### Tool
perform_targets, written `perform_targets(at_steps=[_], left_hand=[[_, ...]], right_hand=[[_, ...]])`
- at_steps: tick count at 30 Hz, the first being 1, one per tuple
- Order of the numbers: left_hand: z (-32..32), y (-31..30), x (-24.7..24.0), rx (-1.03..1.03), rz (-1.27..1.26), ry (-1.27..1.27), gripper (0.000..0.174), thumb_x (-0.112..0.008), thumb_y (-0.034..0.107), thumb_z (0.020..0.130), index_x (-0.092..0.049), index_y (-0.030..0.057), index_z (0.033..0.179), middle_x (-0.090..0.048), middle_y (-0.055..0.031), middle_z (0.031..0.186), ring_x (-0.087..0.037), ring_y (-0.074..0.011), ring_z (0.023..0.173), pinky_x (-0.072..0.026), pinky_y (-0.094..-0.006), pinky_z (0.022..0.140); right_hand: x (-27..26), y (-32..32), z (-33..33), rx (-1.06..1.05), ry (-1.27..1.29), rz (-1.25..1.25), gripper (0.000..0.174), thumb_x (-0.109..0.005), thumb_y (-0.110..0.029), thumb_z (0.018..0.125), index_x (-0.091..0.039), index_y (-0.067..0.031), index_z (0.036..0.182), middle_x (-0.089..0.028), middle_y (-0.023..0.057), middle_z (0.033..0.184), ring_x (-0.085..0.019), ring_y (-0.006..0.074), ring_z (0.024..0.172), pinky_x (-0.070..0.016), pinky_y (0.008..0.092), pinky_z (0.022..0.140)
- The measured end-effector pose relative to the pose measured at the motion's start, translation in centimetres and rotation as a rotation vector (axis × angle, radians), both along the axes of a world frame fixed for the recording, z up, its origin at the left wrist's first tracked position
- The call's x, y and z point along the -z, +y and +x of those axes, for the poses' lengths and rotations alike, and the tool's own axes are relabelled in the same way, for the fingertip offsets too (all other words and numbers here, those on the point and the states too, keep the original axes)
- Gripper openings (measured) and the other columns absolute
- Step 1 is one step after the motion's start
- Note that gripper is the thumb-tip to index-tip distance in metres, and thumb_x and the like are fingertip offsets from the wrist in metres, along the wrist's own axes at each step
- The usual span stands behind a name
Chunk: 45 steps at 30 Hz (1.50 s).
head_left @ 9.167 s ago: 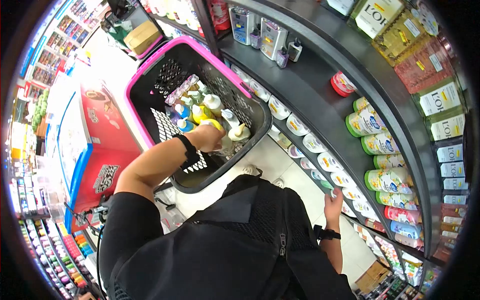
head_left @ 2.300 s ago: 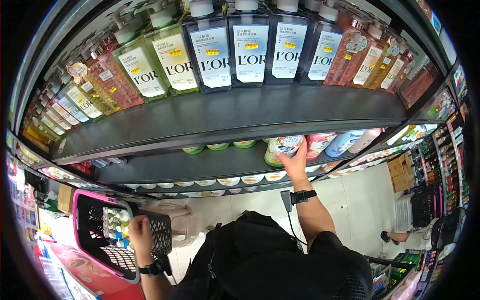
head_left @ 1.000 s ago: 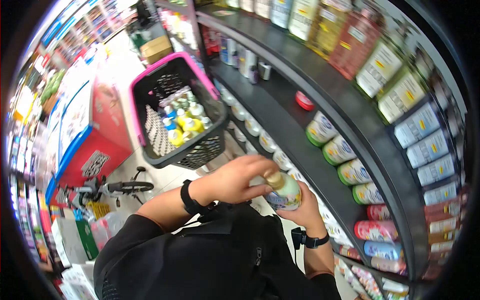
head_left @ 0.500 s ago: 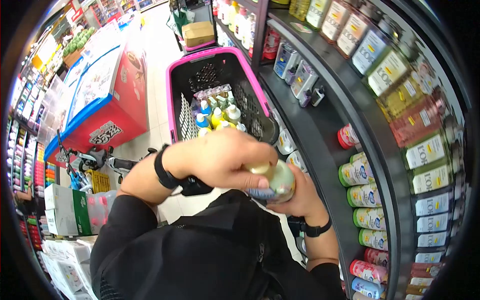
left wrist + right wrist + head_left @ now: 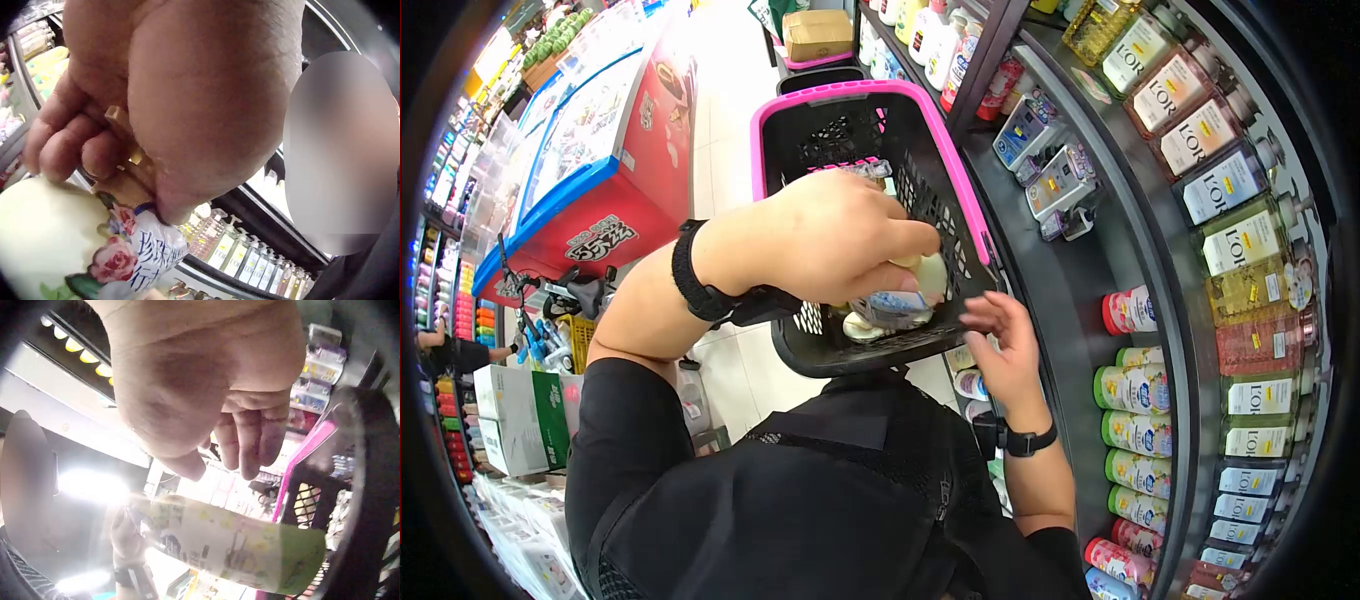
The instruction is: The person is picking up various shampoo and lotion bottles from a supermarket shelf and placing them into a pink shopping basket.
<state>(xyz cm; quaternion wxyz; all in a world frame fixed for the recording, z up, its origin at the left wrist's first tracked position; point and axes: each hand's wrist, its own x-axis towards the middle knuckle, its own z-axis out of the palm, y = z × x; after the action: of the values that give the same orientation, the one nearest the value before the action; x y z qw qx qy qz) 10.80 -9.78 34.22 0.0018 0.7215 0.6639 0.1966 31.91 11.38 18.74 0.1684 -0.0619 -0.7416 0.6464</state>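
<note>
My left hand (image 5: 830, 235) grips a pump bottle of body wash (image 5: 895, 308) by its neck, over the front part of the black basket with a pink rim (image 5: 958, 170). Pink roses and a lavender label show on the pale bottle in the left wrist view, its gold pump (image 5: 119, 122) under my curled fingers. The right wrist view shows the bottle's green base end (image 5: 300, 556). My right hand (image 5: 1005, 350) holds nothing; its fingers are loosely bent at the basket's right front edge. My left hand hides most bottles in the basket.
A black shelf (image 5: 1040, 290) runs along the right, with a row of green-and-white bottles (image 5: 1135, 388) and large pump bottles (image 5: 1240, 245) above. A red freezer (image 5: 630, 190) stands left. Boxes (image 5: 520, 410) are at lower left, and a cardboard box (image 5: 818, 35) sits behind the basket.
Since the shelf, the right hand took the bottle and the left hand grasped its top. Both hands held it half a second ago; now the right has let go and the left holds it over the basket.
</note>
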Motion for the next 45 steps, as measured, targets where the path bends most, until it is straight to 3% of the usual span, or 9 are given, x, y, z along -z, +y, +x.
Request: perform_targets(at_steps=[3, 5, 11, 17, 22, 30, 36, 45], left_hand=[[-1.9, -1.2, 1.5, -0.065, -0.02, 0.017, 0.028, -0.072, 0.025, 0.084, -0.062, 0.0076, 0.103, -0.06, -0.0093, 0.074, -0.062, -0.0323, 0.069, -0.0489, -0.0433, 0.064], [-2.9, -1.8, 2.5, -0.105, -0.094, -0.002, 0.027, -0.072, 0.024, 0.083, -0.061, 0.0081, 0.103, -0.06, -0.0091, 0.075, -0.062, -0.0324, 0.072, -0.0489, -0.0433, 0.066], [-5.5, -1.8, 6.8, -0.134, -0.367, 0.04, 0.026, -0.071, 0.022, 0.084, -0.062, 0.0086, 0.104, -0.062, -0.0114, 0.079, -0.064, -0.0344, 0.077, -0.0498, -0.0446, 0.069], [-6.5, -1.9, 10.0, -0.058, -0.601, 0.051, 0.029, -0.07, 0.021, 0.082, -0.061, 0.008, 0.106, -0.065, -0.0132, 0.082, -0.065, -0.0348, 0.08, -0.0508, -0.0453, 0.071], [-6.3, -2.2, 10.6, 0.044, -0.625, 0.063, 0.02, -0.069, 0.016, 0.08, -0.058, 0.0091, 0.095, -0.062, -0.0126, 0.077, -0.063, -0.036, 0.076, -0.0495, -0.0459, 0.07], [-5.1, -2.4, 11.9, 0.2, -0.722, 0.113, 0.022, -0.07, 0.016, 0.077, -0.055, 0.0095, 0.092, -0.06, -0.0115, 0.077, -0.063, -0.0348, 0.079, -0.0488, -0.046, 0.072], [-4.5, -1.1, 15.0, 0.341, -0.824, 0.169, 0.019, -0.065, 0.019, 0.081, -0.056, 0.0094, 0.095, -0.06, -0.0118, 0.081, -0.063, -0.0345, 0.083, -0.0488, -0.0459, 0.078], [-3.6, 1.9, 21.4, 0.415, -1.027, 0.251, 0.022, -0.061, 0.015, 0.081, -0.061, 0.0096, 0.102, -0.067, -0.0133, 0.089, -0.067, -0.0347, 0.089, -0.0528, -0.0442, 0.075]], right_hand=[[3.8, 2.2, 3.6, 0.234, 0.02, -0.173, 0.044, -0.061, 0.006, 0.089, -0.047, -0.0004, 0.131, -0.063, 0.0133, 0.113, -0.064, 0.0189, 0.102, -0.052, 0.0313, 0.09], [5.7, 3.8, 7.1, 0.382, -0.113, -0.145, 0.038, -0.059, 0.004, 0.092, -0.048, 0.0009, 0.128, -0.063, 0.0122, 0.109, -0.064, 0.0169, 0.097, -0.0527, 0.0305, 0.088], [12.2, 3.4, 16.4, 0.784, -0.297, -0.237, 0.025, -0.06, -0.001, 0.094, -0.052, 0.0001, 0.118, -0.062, 0.0061, 0.093, -0.062, 0.0128, 0.081, -0.053, 0.0278, 0.08], [13.7, 1.8, 19.3, 0.81, -0.327, -0.176, 0.018, -0.06, -0.005, 0.096, -0.055, 0.0004, 0.112, -0.063, 0.005, 0.091, -0.061, 0.0131, 0.082, -0.0521, 0.0269, 0.076], [13.0, 0.7, 18.5, 0.857, -0.337, -0.236, 0.018, -0.06, -0.004, 0.094, -0.056, -0.0009, 0.111, -0.063, 0.0048, 0.088, -0.062, 0.0137, 0.08, -0.0523, 0.028, 0.076], [13.7, -0.4, 18.7, 0.872, -0.28, -0.324, 0.016, -0.059, -0.003, 0.094, -0.057, -0.002, 0.11, -0.064, 0.0054, 0.089, -0.062, 0.0124, 0.08, -0.0548, 0.0283, 0.076], [13.8, -0.4, 19.9, 0.913, -0.287, -0.372, 0.017, -0.06, -0.003, 0.094, -0.057, -0.0016, 0.11, -0.064, 0.0056, 0.09, -0.063, 0.0131, 0.079, -0.0548, 0.029, 0.076], [14.2, -2.1, 23.0, 1.01, -0.297, -0.403, 0.016, -0.06, -0.003, 0.094, -0.057, -0.002, 0.109, -0.064, 0.0053, 0.09, -0.063, 0.0134, 0.08, -0.055, 0.0291, 0.075]])
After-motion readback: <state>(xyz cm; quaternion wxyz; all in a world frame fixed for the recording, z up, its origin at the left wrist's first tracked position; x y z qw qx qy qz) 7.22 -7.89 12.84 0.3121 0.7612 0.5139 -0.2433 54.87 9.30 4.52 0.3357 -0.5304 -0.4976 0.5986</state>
